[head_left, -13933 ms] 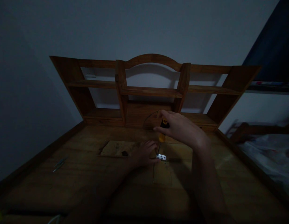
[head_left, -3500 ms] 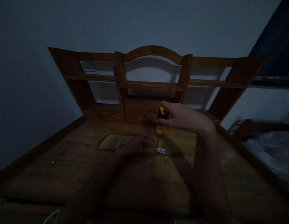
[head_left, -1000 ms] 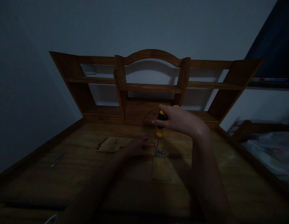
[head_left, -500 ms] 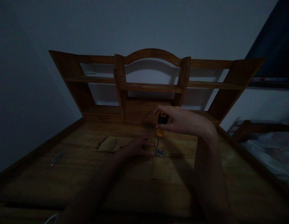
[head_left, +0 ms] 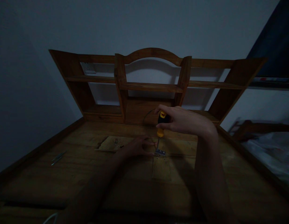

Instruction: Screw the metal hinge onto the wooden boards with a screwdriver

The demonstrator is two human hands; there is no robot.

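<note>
My right hand (head_left: pixel 181 119) is closed around the yellow and black handle of a screwdriver (head_left: pixel 160 133). The screwdriver stands nearly upright, its tip at the left end of a small metal hinge (head_left: pixel 160 152). The hinge lies on wood at the back edge of a small rectangular panel (head_left: pixel 161 169). My left hand (head_left: pixel 138 146) rests just left of the hinge, finger and thumb stretched and apart on either side of the screwdriver's tip. The thumb reaches the hinge's left end; whether it presses on it is too dark to tell.
A wooden shelf unit (head_left: pixel 151 87) stands along the back against the wall. Thin metal tools (head_left: pixel 58 158) lie on the left of the wooden desktop (head_left: pixel 72 180). A rough-edged recess (head_left: pixel 109 143) lies behind my left forearm. White plastic (head_left: pixel 270 149) shows at the right.
My right hand's fingers have loosened and closed again around the screwdriver handle, which stays over the hinge. My left hand has opened somewhat since the earliest frame. The view shifts slightly.
</note>
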